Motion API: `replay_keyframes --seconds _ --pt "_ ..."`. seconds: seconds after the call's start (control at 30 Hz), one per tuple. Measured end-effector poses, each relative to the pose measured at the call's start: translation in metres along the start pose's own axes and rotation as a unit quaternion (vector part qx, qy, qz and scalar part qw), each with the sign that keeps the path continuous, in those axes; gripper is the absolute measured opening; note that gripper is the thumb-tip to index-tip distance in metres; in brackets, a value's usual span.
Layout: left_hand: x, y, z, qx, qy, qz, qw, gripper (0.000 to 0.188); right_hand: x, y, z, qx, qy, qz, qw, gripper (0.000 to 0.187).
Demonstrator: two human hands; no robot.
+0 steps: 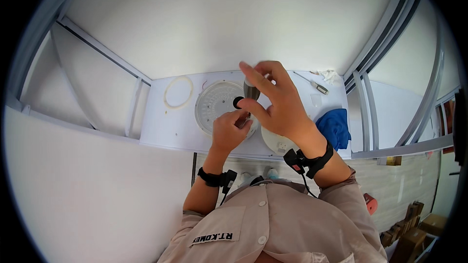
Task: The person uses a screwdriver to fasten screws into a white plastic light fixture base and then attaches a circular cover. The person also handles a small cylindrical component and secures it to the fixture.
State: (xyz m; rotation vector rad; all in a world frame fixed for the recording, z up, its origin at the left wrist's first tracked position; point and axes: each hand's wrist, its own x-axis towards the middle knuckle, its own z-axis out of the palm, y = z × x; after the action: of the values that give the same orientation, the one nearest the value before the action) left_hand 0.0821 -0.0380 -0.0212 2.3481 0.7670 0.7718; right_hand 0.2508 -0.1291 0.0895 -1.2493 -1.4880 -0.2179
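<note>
My right hand (279, 98) is raised over the table, its thumb and fingers curled around an upright screwdriver with a grey handle (251, 93). The index finger stretches past the top of that handle. Below it, my left hand (227, 130) is closed with its fingertips together beside the screwdriver's lower end; what they pinch is mostly hidden. Both hands are over the right side of a round, pale grey disc-shaped base (209, 105), which has small holes and a raised rim. A black round part (238, 102) shows near my right thumb.
A cream ring (167, 98) lies left of the base. Near my right forearm are a white round piece (273, 140) and a blue cloth (334, 127). Another screwdriver (319, 87) and crumpled white plastic (332, 77) lie at the back right. Metal frame posts (361, 109) flank the white table (163, 129).
</note>
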Motion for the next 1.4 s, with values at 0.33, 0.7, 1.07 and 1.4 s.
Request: replay_keyframes --seconds 0.33,0.7,1.07,1.4 --pt "0.003 -0.001 -0.001 -0.032 0.002 -0.026 0.999 0.028 -0.014 0.011 -0.015 0.033 -0.113 0.080 0.990 0.051" --pt "0.006 -0.004 -0.005 -0.048 -0.017 -0.027 0.998 0.029 -0.015 0.000 -0.002 0.050 -0.062 0.088 0.993 0.060" --pt "0.005 -0.020 -0.004 -0.091 -0.052 -0.021 0.994 0.031 -0.008 -0.017 0.006 0.035 -0.046 0.088 0.994 0.055" --pt "0.001 -0.020 -0.006 -0.135 -0.049 -0.019 0.989 0.029 -0.005 -0.039 0.024 0.040 0.046 0.115 0.991 0.057"
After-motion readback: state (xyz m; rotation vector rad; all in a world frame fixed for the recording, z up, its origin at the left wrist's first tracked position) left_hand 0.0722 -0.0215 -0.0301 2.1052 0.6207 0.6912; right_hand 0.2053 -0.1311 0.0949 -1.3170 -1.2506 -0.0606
